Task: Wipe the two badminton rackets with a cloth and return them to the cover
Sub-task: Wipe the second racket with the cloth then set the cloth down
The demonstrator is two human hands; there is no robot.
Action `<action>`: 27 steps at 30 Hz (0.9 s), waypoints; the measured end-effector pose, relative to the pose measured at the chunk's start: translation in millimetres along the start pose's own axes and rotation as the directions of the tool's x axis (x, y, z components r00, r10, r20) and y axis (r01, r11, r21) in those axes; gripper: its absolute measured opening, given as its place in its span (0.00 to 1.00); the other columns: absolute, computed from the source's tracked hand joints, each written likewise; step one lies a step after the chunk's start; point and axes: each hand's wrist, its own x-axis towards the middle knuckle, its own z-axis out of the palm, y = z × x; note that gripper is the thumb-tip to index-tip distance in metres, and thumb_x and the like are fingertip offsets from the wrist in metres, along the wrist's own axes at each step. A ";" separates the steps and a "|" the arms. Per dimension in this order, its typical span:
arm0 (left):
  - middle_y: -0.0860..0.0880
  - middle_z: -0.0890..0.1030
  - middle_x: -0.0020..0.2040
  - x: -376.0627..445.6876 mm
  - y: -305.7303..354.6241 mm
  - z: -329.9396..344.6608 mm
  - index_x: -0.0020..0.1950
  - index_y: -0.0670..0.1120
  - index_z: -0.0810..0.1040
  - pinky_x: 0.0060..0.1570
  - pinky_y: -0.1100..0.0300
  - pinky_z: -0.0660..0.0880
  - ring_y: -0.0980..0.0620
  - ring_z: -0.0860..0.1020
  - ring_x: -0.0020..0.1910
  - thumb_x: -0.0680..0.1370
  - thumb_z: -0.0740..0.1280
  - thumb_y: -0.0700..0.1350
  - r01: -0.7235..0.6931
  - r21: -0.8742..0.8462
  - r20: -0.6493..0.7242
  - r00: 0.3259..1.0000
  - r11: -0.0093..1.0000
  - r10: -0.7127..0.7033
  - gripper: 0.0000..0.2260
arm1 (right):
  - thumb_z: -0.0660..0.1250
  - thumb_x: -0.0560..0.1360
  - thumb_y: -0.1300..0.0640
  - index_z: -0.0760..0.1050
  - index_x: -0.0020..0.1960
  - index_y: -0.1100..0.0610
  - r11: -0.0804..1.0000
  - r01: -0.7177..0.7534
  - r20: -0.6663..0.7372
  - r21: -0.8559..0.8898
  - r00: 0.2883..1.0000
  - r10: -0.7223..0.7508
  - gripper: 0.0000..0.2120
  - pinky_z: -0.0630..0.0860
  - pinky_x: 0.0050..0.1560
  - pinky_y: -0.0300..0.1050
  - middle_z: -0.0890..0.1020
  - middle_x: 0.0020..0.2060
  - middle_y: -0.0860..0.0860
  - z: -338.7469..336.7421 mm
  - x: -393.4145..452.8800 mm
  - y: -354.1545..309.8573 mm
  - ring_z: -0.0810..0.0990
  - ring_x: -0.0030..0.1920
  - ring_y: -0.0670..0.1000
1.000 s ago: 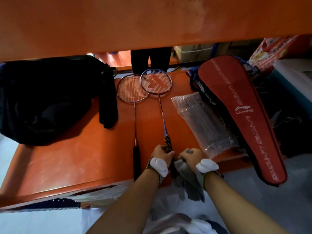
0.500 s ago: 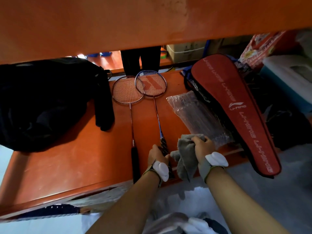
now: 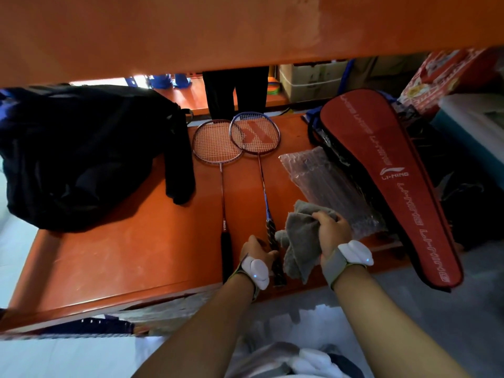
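On table [image 3: 109,263], L hand [image 3: 256,249] fingers grip racket handle [image 3: 274,241]; R hand [image 3: 331,233] holds cloth [image 3: 300,241].

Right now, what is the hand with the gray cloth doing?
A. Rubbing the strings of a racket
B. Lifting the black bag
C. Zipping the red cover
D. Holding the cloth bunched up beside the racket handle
D: the right hand grips the bunched gray cloth just beside the handle of the blue-shafted racket, which the left hand holds; the red Li-Ning cover and the black bag lie untouched.
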 end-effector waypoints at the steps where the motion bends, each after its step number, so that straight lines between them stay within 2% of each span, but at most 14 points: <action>1: 0.39 0.79 0.54 0.3 -2.3 -0.1 0.57 0.41 0.73 0.50 0.41 0.80 0.37 0.80 0.51 0.73 0.75 0.46 -0.009 -0.007 0.001 1.000 1.000 0.009 0.18 | 0.71 0.70 0.55 0.80 0.38 0.51 1.000 0.006 0.012 0.010 1.000 -0.006 0.03 0.77 0.47 0.50 0.83 0.39 0.48 1.3 1.0 -1.9 0.81 0.45 0.57; 3: 0.40 0.81 0.51 -0.3 -4.4 -2.7 0.54 0.42 0.75 0.49 0.41 0.81 0.38 0.80 0.49 0.74 0.73 0.47 -0.037 -0.035 -0.011 0.999 0.999 0.036 0.14 | 0.71 0.68 0.54 0.81 0.39 0.52 1.000 0.016 0.052 0.026 0.999 -0.017 0.02 0.78 0.51 0.54 0.84 0.41 0.51 5.7 -0.6 -8.9 0.82 0.47 0.58; 5: 0.43 0.82 0.44 -2.1 -1.3 -9.7 0.48 0.45 0.78 0.48 0.44 0.81 0.41 0.81 0.43 0.77 0.68 0.49 -0.072 -0.059 -0.027 0.997 0.996 0.070 0.08 | 0.71 0.67 0.56 0.82 0.38 0.54 0.994 -0.007 0.101 0.110 0.995 -0.004 0.02 0.80 0.46 0.51 0.85 0.39 0.53 10.9 -4.2 -15.4 0.83 0.46 0.58; 7: 0.43 0.83 0.41 -6.1 8.3 -19.7 0.46 0.44 0.80 0.47 0.45 0.81 0.42 0.80 0.41 0.80 0.63 0.52 -0.062 -0.248 0.021 0.997 0.967 0.070 0.13 | 0.68 0.69 0.58 0.84 0.38 0.56 0.960 -0.113 0.217 0.255 0.975 0.057 0.06 0.81 0.40 0.46 0.85 0.37 0.55 16.8 -10.0 -19.3 0.85 0.41 0.56; 9: 0.40 0.84 0.54 -11.9 20.7 -28.8 0.57 0.43 0.81 0.54 0.44 0.80 0.40 0.81 0.52 0.81 0.60 0.56 0.107 -0.586 0.164 0.986 0.804 -0.011 0.19 | 0.65 0.69 0.59 0.84 0.38 0.59 0.885 -0.270 0.340 0.380 0.930 0.138 0.09 0.81 0.40 0.45 0.85 0.37 0.56 20.4 -16.0 -22.7 0.85 0.39 0.56; 11: 0.40 0.81 0.63 -16.2 25.9 -39.5 0.65 0.43 0.79 0.62 0.43 0.75 0.40 0.79 0.62 0.80 0.57 0.63 0.246 -0.768 0.316 0.948 0.591 0.016 0.27 | 0.63 0.67 0.60 0.82 0.49 0.63 0.822 -0.353 0.422 0.446 0.893 0.155 0.14 0.80 0.53 0.50 0.83 0.44 0.59 21.5 -18.7 -24.3 0.83 0.47 0.59; 12: 0.41 0.81 0.63 -19.4 26.9 -45.0 0.66 0.43 0.78 0.66 0.43 0.73 0.41 0.78 0.63 0.78 0.56 0.66 0.270 -0.787 0.362 0.930 0.555 0.062 0.31 | 0.62 0.65 0.60 0.79 0.54 0.63 0.800 -0.382 0.460 0.463 0.875 0.152 0.19 0.76 0.61 0.54 0.81 0.47 0.60 22.0 -20.8 -24.9 0.81 0.52 0.60; 13: 0.42 0.81 0.63 -23.7 27.4 -50.3 0.66 0.44 0.78 0.66 0.43 0.73 0.42 0.78 0.63 0.77 0.56 0.69 0.275 -0.794 0.390 0.914 0.542 0.108 0.33 | 0.62 0.63 0.61 0.76 0.57 0.63 0.786 -0.398 0.483 0.473 0.863 0.146 0.23 0.72 0.67 0.56 0.80 0.48 0.61 22.8 -23.3 -25.6 0.79 0.55 0.61; 15: 0.44 0.82 0.61 -30.9 27.7 -60.1 0.64 0.45 0.79 0.62 0.46 0.74 0.44 0.80 0.60 0.77 0.58 0.68 0.236 -0.792 0.395 0.901 0.563 0.179 0.31 | 0.62 0.60 0.61 0.76 0.55 0.64 0.768 -0.400 0.520 0.499 0.848 0.104 0.23 0.71 0.67 0.58 0.79 0.48 0.61 24.1 -27.0 -24.8 0.78 0.52 0.61; 17: 0.42 0.80 0.62 -35.9 27.0 -67.2 0.63 0.41 0.77 0.58 0.50 0.76 0.44 0.81 0.57 0.79 0.62 0.59 0.154 -0.781 0.375 0.890 0.605 0.258 0.24 | 0.62 0.60 0.61 0.77 0.51 0.65 0.760 -0.414 0.554 0.501 0.828 0.085 0.21 0.73 0.63 0.59 0.79 0.47 0.62 25.8 -31.0 -23.1 0.80 0.49 0.62; 19: 0.37 0.80 0.60 -36.6 24.1 -74.1 0.63 0.38 0.76 0.51 0.52 0.79 0.44 0.82 0.53 0.79 0.67 0.46 0.080 -0.760 0.331 0.902 0.645 0.278 0.16 | 0.62 0.61 0.60 0.76 0.52 0.66 0.740 -0.454 0.597 0.497 0.798 0.088 0.20 0.70 0.66 0.63 0.79 0.49 0.63 31.3 -34.5 -20.7 0.78 0.52 0.64; 22: 0.35 0.81 0.58 -35.3 21.6 -77.8 0.63 0.35 0.76 0.56 0.47 0.79 0.39 0.81 0.55 0.78 0.69 0.37 0.037 -0.754 0.273 0.926 0.655 0.262 0.15 | 0.66 0.66 0.58 0.79 0.46 0.65 0.739 -0.443 0.610 0.507 0.791 0.055 0.13 0.75 0.62 0.60 0.80 0.46 0.62 34.9 -35.5 -19.6 0.81 0.47 0.62; 24: 0.35 0.80 0.56 -34.5 19.4 -84.4 0.61 0.36 0.76 0.60 0.43 0.76 0.37 0.79 0.57 0.78 0.68 0.36 -0.034 -0.759 0.191 0.943 0.650 0.272 0.12 | 0.67 0.69 0.58 0.80 0.45 0.64 0.754 -0.427 0.622 0.499 0.783 0.031 0.10 0.79 0.55 0.56 0.83 0.44 0.61 40.3 -36.4 -16.4 0.83 0.45 0.61; 27: 0.35 0.81 0.55 -31.7 17.9 -102.7 0.61 0.35 0.76 0.60 0.42 0.76 0.37 0.80 0.55 0.78 0.68 0.36 -0.163 -0.725 0.024 0.965 0.669 0.261 0.13 | 0.64 0.70 0.63 0.79 0.46 0.63 0.807 -0.401 0.617 0.434 0.785 0.057 0.08 0.78 0.54 0.53 0.83 0.43 0.60 49.7 -37.3 -8.1 0.82 0.45 0.61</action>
